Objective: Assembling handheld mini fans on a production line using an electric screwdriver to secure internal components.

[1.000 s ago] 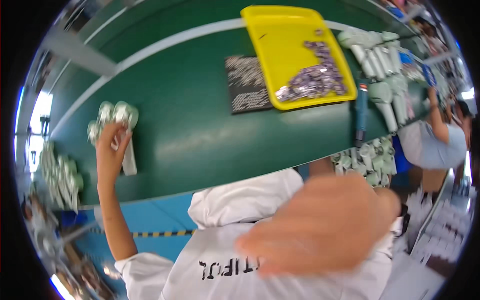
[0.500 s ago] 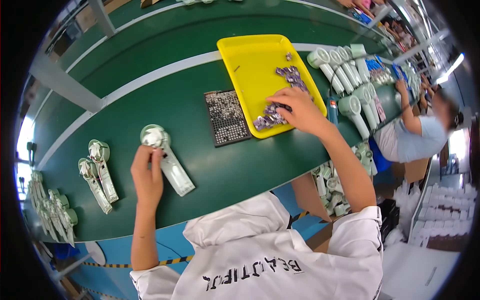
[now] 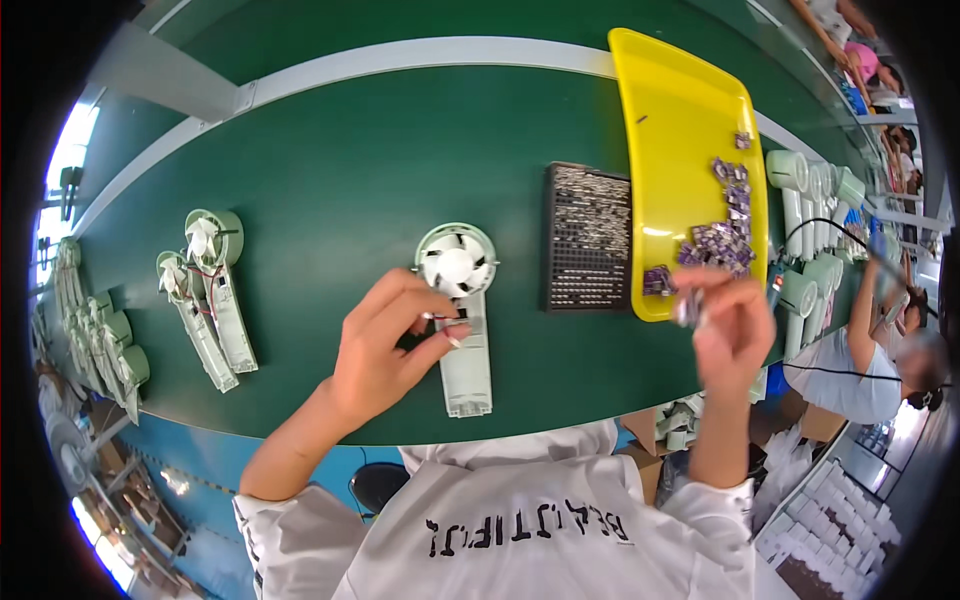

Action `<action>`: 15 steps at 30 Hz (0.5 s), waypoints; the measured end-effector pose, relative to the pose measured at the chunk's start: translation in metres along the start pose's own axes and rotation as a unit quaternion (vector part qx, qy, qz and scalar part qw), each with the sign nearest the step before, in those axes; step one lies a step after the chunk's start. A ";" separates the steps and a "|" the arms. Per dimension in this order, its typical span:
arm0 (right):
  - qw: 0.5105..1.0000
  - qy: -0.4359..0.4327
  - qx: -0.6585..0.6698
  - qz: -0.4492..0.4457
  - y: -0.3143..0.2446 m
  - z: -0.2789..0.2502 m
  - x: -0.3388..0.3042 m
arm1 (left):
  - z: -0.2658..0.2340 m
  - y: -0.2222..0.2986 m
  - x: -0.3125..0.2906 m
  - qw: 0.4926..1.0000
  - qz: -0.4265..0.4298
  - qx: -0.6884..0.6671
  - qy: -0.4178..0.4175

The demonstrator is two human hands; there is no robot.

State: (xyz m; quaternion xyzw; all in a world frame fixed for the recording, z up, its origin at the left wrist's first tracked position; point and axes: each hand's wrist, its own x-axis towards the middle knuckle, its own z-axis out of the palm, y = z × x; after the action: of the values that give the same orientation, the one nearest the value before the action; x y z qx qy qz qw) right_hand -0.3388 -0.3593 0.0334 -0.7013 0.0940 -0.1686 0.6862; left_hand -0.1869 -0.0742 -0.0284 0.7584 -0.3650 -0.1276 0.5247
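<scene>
A pale green handheld fan body lies on the green table in front of me, its white blades facing up in the round head. My left hand bends over its neck, thumb and fingers closed in a pinch on thin wires. Above the near end of the yellow tray, my right hand is closed on a small purple-and-silver part, smeared by motion. More such parts lie heaped in the tray.
A black grid tray of small metal pieces stands against the yellow tray. Two opened fan bodies lie at left, with several more beyond. Further fans stand at right, near a seated co-worker.
My right hand has lifted from the heap with a small part and come nearer me. My left hand now pinches at the fan's neck. The fan lies straighter, and the view has shifted left.
</scene>
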 end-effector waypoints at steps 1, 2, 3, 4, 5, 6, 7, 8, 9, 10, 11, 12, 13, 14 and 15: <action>0.998 0.007 0.049 0.049 -0.001 0.029 -0.007 | 0.000 -0.005 0.003 0.999 0.001 -0.029 -0.022; 0.990 0.014 0.097 0.098 0.002 0.056 -0.008 | -0.001 -0.011 0.005 0.997 0.004 -0.057 -0.044; 0.994 -0.055 0.052 0.077 0.012 0.065 -0.010 | -0.005 -0.012 0.005 0.996 -0.008 -0.073 -0.044; 0.991 -0.122 0.007 0.056 0.023 0.072 -0.015 | -0.005 -0.013 0.004 0.996 -0.014 -0.080 -0.047; 0.985 -0.099 0.071 0.119 0.024 0.087 -0.019 | -0.005 -0.013 0.004 0.994 -0.028 -0.104 -0.030; 0.972 -0.075 0.131 0.180 0.024 0.101 -0.021 | -0.004 -0.013 0.004 0.991 -0.042 -0.130 -0.011; 0.964 -0.043 0.148 0.216 0.020 0.113 -0.018 | -0.005 -0.014 0.004 0.989 -0.047 -0.139 -0.012; 0.963 -0.041 0.142 0.224 0.022 0.116 -0.020 | -0.007 -0.015 0.004 0.991 -0.044 -0.125 -0.013; 0.972 -0.040 0.090 0.211 0.024 0.119 -0.024 | -0.009 -0.016 0.004 0.993 -0.040 -0.110 -0.012; 0.979 -0.041 0.038 0.197 0.026 0.121 -0.025 | -0.009 -0.017 0.003 0.992 -0.045 -0.116 -0.010; 0.985 -0.057 -0.070 0.150 0.026 0.120 -0.025 | -0.008 -0.017 0.003 0.991 -0.050 -0.123 -0.008; 0.983 -0.059 -0.074 0.155 0.029 0.121 -0.024 | -0.008 -0.017 0.002 0.990 -0.054 -0.131 -0.006; 0.980 -0.079 -0.170 0.069 0.033 0.122 -0.021 | -0.008 -0.017 0.002 0.989 -0.058 -0.136 -0.004; 0.960 -0.098 -0.262 -0.020 0.036 0.123 -0.017 | -0.009 -0.017 0.003 0.989 -0.056 -0.138 -0.011; 0.959 -0.101 -0.264 -0.016 0.038 0.125 -0.014 | -0.010 -0.017 0.002 0.989 -0.054 -0.140 -0.020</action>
State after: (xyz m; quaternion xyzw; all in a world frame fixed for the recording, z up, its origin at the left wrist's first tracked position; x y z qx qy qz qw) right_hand -0.3023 -0.2395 -0.0061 -0.8723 0.0542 -0.0772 0.4797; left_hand -0.1725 -0.0659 -0.0392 0.6934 -0.3131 -0.2206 0.6103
